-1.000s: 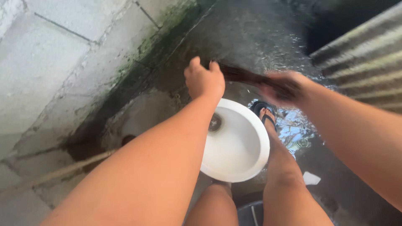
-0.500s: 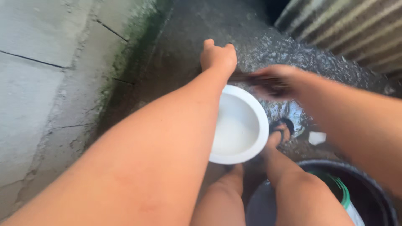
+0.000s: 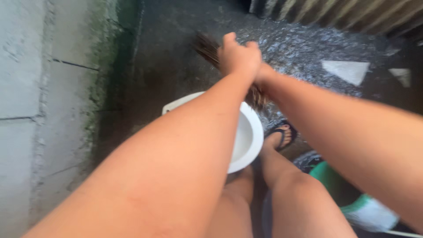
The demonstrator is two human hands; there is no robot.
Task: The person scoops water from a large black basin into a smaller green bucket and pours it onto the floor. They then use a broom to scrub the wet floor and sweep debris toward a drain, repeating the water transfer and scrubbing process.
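Observation:
My left hand [image 3: 238,55] is closed around a bundle of brown broom sticks [image 3: 206,46], which pokes out past my knuckles over the wet floor. My right hand [image 3: 265,74] presses in just behind the left and is mostly hidden by it; it holds the same bundle, whose other end [image 3: 257,98] shows below my wrist. Both hands hover above the far rim of a white toilet bowl [image 3: 250,136] set low in the floor. My forearms cover much of the bowl.
A grey block wall [image 3: 39,88] with green stains runs along the left. The dark concrete floor [image 3: 308,48] is wet. My foot in a black sandal [image 3: 281,133] stands right of the bowl. A green and white pail [image 3: 352,198] sits at lower right, corrugated sheeting [image 3: 352,13] behind.
My right hand has swung the broom leftward and closed up against my left hand. The view has tilted, bringing the green pail into sight.

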